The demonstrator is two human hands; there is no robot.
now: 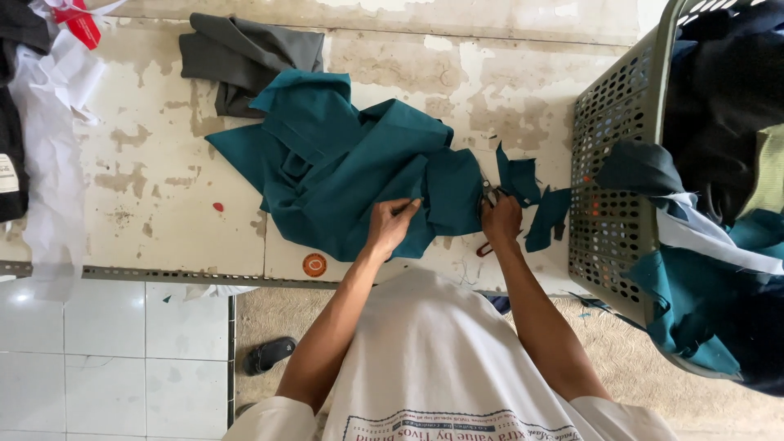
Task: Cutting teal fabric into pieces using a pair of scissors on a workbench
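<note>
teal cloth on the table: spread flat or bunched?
Bunched. The teal cloth lies in overlapping folds on the table, left hand pinning its near edge.

Round orange sticker with pale markings, stuck on the worn white table surface near its front edge. Red paper tag, top left corner, among white sheets. Small white label on dark cloth, left edge.
</note>
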